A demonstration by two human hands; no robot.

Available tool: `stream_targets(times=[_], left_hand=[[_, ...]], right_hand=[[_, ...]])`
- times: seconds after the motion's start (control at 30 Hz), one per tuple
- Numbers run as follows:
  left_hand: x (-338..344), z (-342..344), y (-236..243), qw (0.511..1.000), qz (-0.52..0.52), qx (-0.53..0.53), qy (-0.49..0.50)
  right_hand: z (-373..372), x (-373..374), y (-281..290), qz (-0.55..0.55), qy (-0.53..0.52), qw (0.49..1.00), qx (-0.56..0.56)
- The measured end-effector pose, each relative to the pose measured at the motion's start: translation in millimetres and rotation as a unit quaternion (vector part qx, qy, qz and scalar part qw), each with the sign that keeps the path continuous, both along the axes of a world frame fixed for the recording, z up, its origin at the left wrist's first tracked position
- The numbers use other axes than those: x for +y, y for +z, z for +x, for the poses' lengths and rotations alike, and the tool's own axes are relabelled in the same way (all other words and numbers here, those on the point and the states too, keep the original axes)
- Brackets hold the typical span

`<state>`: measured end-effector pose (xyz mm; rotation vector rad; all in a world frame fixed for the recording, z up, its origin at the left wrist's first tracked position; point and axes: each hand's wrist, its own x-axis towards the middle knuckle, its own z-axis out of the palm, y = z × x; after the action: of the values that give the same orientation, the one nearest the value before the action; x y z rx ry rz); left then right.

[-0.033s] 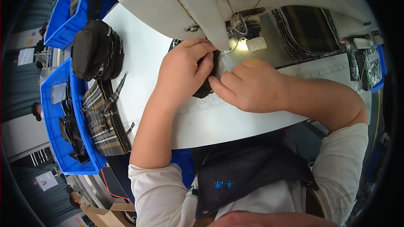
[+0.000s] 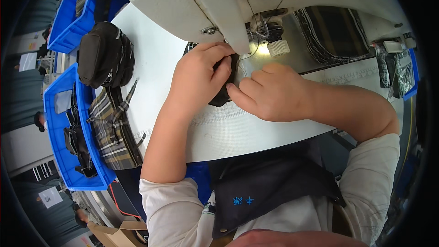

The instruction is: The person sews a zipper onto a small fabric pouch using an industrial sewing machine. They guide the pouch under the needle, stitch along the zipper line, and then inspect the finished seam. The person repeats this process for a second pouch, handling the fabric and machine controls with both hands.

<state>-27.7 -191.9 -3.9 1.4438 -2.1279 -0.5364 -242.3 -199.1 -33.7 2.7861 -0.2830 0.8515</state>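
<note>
Under the head of a white sewing machine (image 2: 167, 7) lies a dark fabric piece (image 2: 221, 99), mostly covered by my hands. My left hand (image 2: 200, 74) bends over it from the left, fingers closed on the cloth close to the needle area. At the right edge of the same piece, my right hand (image 2: 274, 93) is curled, with thumb and forefinger pinched against the fabric. The lit needle area is partly hidden behind the machine head. Which part of the piece is under the needle I cannot tell.
A dark zippered pouch (image 2: 98, 55) stands on the white table (image 2: 224, 142) at the left, beside a plaid fabric piece (image 2: 112, 130). Blue bins (image 2: 103, 180) line the left side. Stacked dark plaid panels (image 2: 334, 34) lie at the machine's right.
</note>
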Motion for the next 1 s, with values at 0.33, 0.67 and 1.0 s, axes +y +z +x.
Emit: stream_targets(times=[0.33, 0.67, 1.0], left_hand=[[-5, 7, -1, 0.978, 0.162, 0.133, 0.013], [-11, 13, -1, 0.923, 0.268, 0.268, 0.063], [-13, 13, 0, 0.905, 0.264, 0.332, 0.044]], right_hand=[[2, -11, -1, 0.023, -0.048, 0.998, 0.031], [14, -16, -1, -0.034, -0.125, 0.991, 0.021], [12, -25, -4, -0.041, -0.052, 0.998, 0.006]])
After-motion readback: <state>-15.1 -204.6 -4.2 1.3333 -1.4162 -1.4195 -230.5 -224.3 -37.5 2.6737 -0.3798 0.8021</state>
